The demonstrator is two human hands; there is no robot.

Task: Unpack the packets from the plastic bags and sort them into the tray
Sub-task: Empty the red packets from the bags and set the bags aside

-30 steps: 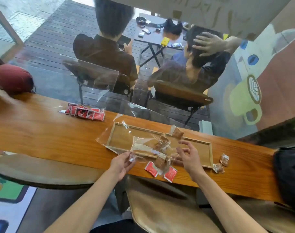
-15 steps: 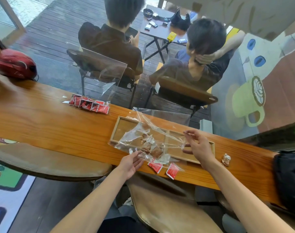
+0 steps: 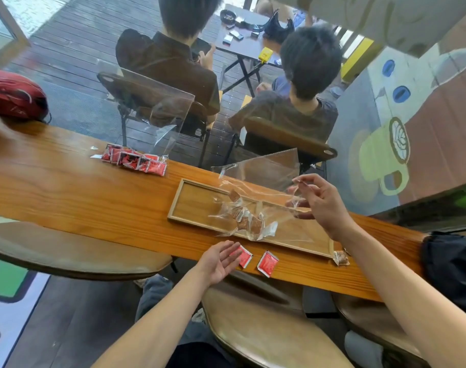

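Head view: right hand (image 3: 323, 204) raised over wooden tray (image 3: 197, 205), thumb and forefinger pinching edge of clear plastic bag (image 3: 255, 192). Brown packets (image 3: 249, 221) bunched inside bag, lying in tray. Left hand (image 3: 218, 262) open, palm up, empty, at counter (image 3: 67, 192) edge, beside two red packets (image 3: 267, 262). Second bag of red packets (image 3: 135, 160) further left on counter.

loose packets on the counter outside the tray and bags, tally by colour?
Red packets: 2, near the counter's front edge, one beside the left hand, one to its right.
Brown packets: 1, at the tray's near right corner.
Total: 3 loose.
Those inside the clear bag and the far red bundle cannot be counted.
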